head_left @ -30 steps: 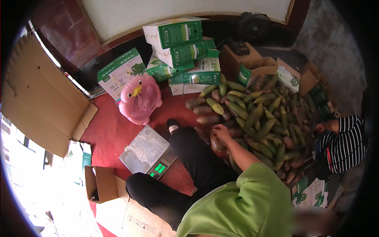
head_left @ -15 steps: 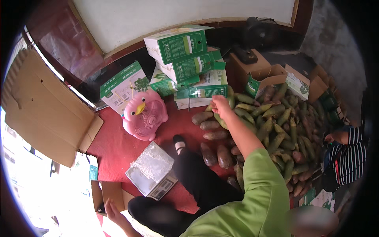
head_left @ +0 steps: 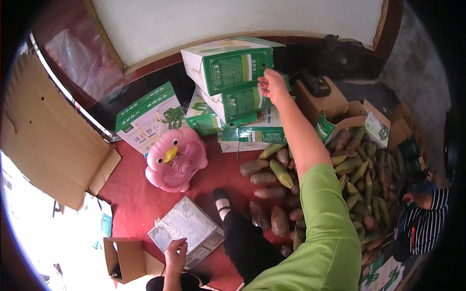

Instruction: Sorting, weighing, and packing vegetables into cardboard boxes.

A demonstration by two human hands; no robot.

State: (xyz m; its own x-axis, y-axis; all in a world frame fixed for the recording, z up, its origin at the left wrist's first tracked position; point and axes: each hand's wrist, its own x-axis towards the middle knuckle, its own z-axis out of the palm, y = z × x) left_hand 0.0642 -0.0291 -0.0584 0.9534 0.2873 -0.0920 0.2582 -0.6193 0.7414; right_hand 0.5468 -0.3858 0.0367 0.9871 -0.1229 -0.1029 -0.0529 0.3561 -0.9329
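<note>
My right arm, in a green sleeve, reaches forward to a stack of green-and-white cardboard cartons. The right hand [head_left: 273, 86] is at the right edge of the top carton [head_left: 233, 68], its fingers loosely bent and apart; whether they touch the cardboard is unclear. Beneath it lies another tilted carton [head_left: 242, 103]. My left hand [head_left: 176, 253] hovers at the near side of a flat scale [head_left: 187, 220] with a silvery, crinkled top, its fingers loosely curled and nothing visible in them. Right of my leg spreads a pile of long green and brownish root vegetables [head_left: 280, 174].
A pink animal-shaped plastic basin [head_left: 177, 160] stands on the red floor [head_left: 218, 169], before a white-and-green carton [head_left: 150, 116]. Cardboard flaps [head_left: 58, 131] rise at left, above an open brown box [head_left: 128, 259]. At right sits a person in a striped sleeve [head_left: 439, 206].
My right hand has moved from above the vegetables up to the top carton. My left hand has come from beside the brown box to the scale. The view has shifted.
</note>
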